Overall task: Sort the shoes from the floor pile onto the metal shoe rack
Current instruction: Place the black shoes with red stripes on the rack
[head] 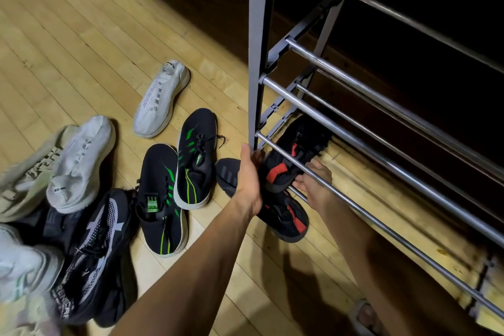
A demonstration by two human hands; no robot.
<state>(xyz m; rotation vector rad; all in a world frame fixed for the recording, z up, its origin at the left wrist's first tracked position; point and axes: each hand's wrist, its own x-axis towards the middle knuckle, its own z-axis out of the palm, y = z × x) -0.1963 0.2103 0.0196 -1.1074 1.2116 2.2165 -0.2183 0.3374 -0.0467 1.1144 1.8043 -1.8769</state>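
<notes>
A black shoe with red patches (297, 153) lies tilted across the lowest bars of the metal shoe rack (341, 128). My left hand (249, 180) holds its heel side from the left, and my right hand (313, 180) grips it from the right, under the front bar. Its matching black-and-red shoe (286, 218) lies on the floor just below my hands. A dark grey shoe (227, 174) sits partly hidden behind my left hand.
On the wooden floor to the left lie two black shoes with green stripes (191, 161), a white shoe (161, 98), another white shoe (81, 161), a black-and-white knit shoe (95, 248) and pale shoes at the left edge. The rack's upper bars carry nothing.
</notes>
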